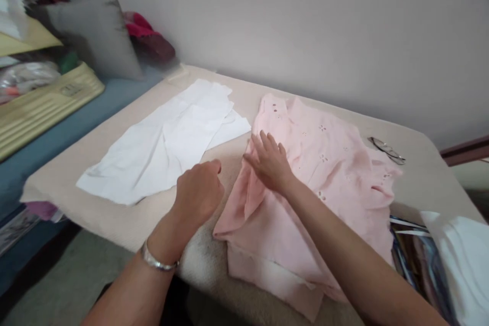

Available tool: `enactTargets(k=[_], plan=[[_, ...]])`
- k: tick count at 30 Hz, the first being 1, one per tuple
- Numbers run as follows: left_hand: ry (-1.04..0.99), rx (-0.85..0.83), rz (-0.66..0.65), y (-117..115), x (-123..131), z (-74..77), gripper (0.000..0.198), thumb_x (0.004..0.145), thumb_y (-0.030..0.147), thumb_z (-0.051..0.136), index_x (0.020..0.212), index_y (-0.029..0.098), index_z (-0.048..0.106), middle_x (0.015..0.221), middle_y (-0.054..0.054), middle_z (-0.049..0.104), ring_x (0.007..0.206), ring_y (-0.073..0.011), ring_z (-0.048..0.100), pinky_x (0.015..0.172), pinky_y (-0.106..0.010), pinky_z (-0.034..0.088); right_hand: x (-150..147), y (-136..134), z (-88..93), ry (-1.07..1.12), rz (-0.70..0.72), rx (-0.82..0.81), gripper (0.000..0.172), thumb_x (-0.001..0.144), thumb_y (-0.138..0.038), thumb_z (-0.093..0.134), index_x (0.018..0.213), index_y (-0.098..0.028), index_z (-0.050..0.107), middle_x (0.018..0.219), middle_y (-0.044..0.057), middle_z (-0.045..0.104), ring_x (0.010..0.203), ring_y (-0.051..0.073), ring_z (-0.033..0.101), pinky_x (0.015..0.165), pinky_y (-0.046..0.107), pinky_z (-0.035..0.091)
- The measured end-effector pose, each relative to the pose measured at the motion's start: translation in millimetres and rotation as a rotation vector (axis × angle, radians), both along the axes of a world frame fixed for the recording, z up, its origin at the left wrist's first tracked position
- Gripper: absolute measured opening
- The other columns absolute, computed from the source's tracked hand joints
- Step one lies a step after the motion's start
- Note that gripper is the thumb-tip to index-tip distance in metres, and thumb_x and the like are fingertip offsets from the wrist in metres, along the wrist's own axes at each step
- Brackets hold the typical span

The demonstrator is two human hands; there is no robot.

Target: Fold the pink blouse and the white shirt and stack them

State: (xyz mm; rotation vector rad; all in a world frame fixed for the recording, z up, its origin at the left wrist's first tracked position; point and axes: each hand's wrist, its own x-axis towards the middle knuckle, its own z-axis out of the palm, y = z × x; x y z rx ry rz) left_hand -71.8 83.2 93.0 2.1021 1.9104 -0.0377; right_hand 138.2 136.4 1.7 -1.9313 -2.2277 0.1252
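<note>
Pink fabric with cut-out eyelet flowers (pixel 336 178) is spread over the right half of a padded table (pixel 114 132). On its left edge lies my right hand (pixel 269 160), palm down with the fingers stretched out, pressing flat on the cloth. My left hand (pixel 200 191) is curled into a fist just left of the pink fabric, above the table cover; whatever it may hold is hidden inside the fingers. White fabric pieces (pixel 153 147) lie to the left of that hand, overlapping one another.
Eyeglasses (pixel 386 150) rest on the table's far right. White sheets (pixel 458 260) and a dark, shiny packet (pixel 420 260) sit at the right front. A grey cushion (pixel 95 35) and a yellow ridged panel (pixel 49 107) stand at left. A wall (pixel 305 25) borders the back edge.
</note>
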Motion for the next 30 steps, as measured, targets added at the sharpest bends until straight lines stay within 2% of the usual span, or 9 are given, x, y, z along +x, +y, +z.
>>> enactTargets(k=[3,6,11,14,18,21,23,26,30], plan=[[-0.017,0.002,0.039,2.7,-12.1,0.0,0.022,0.086,0.013,0.048,0.094,0.021,0.067,0.089,-0.007,0.069,0.087,-0.0252,0.065,0.076,-0.034,0.045,-30.3,-56.2,-21.8,-0.016,0.134,-0.028,0.075,0.1,-0.062,0.03,0.162,-0.021,0.017,0.169,0.011,0.009,0.154,0.031,0.004,0.121,0.058,0.009],[-0.058,-0.005,0.025,0.2,-12.8,2.8,0.022,0.086,0.013,0.048,0.095,0.02,0.067,0.091,-0.007,0.069,0.089,-0.0247,0.063,0.078,-0.034,0.045,-38.3,-73.7,-28.7,-0.027,0.149,-0.119,0.072,0.101,-0.058,0.032,0.161,-0.019,0.021,0.168,0.012,0.01,0.154,0.031,0.006,0.121,0.059,0.01],[-0.128,0.0,-0.018,-2.7,-9.7,9.7,0.02,0.088,0.012,0.047,0.094,0.018,0.066,0.092,-0.008,0.067,0.093,-0.0257,0.062,0.083,-0.037,0.044,-44.4,-96.6,-4.5,0.01,0.142,-0.111,0.069,0.103,-0.053,0.03,0.162,-0.022,0.014,0.169,0.01,0.009,0.155,0.028,0.005,0.121,0.057,0.015],[-0.13,0.026,-0.05,-4.3,-8.7,11.2,0.022,0.088,0.011,0.046,0.093,0.019,0.066,0.093,-0.008,0.067,0.093,-0.0255,0.062,0.082,-0.036,0.044,-60.9,-125.4,-2.3,0.014,0.178,-0.097,0.071,0.102,-0.053,0.038,0.162,-0.022,0.017,0.169,0.01,0.007,0.155,0.029,-0.001,0.122,0.059,0.011],[-0.077,0.073,-0.111,-7.9,-4.2,9.3,0.023,0.088,0.013,0.044,0.095,0.02,0.065,0.094,-0.008,0.069,0.089,-0.0251,0.064,0.074,-0.033,0.044,-70.6,-156.5,0.7,0.085,0.219,-0.17,0.073,0.099,-0.05,0.048,0.16,-0.018,0.024,0.167,0.015,0.015,0.154,0.03,0.01,0.121,0.059,0.018],[-0.039,0.082,-0.188,-11.0,2.3,4.8,0.023,0.09,0.015,0.042,0.094,0.021,0.063,0.093,-0.008,0.07,0.086,-0.0259,0.064,0.068,-0.032,0.042,-48.7,-182.1,25.4,0.21,0.193,-0.108,0.07,0.098,-0.046,0.053,0.158,-0.021,0.027,0.164,0.015,0.027,0.152,0.029,0.021,0.119,0.053,0.03],[-0.029,0.106,-0.231,-13.4,8.9,1.6,0.023,0.092,0.016,0.039,0.092,0.022,0.061,0.093,-0.007,0.07,0.085,-0.0266,0.065,0.065,-0.033,0.04,-18.5,-203.4,46.2,0.27,0.082,-0.069,0.058,0.098,-0.041,0.054,0.151,-0.023,0.039,0.155,0.014,0.043,0.144,0.026,0.039,0.114,0.046,0.039],[-0.034,0.164,-0.283,-19.2,23.4,-2.6,0.024,0.094,0.018,0.036,0.092,0.022,0.06,0.095,-0.007,0.069,0.087,-0.0257,0.065,0.066,-0.032,0.039,43.3,-234.6,66.0,0.194,-0.308,-0.105,0.036,0.1,-0.039,0.047,0.13,-0.019,0.054,0.126,0.015,0.065,0.111,0.026,0.067,0.092,0.041,0.054],[-0.098,0.236,-0.359,-31.8,50.3,-12.4,0.024,0.097,0.021,0.036,0.098,0.021,0.06,0.101,-0.006,0.069,0.088,-0.0235,0.065,0.069,-0.032,0.039,118.5,-260.5,59.0,-0.058,-0.789,-0.27,0.033,0.102,-0.041,0.039,0.109,-0.013,0.057,0.094,0.018,0.071,0.086,0.032,0.074,0.071,0.042,0.054]])
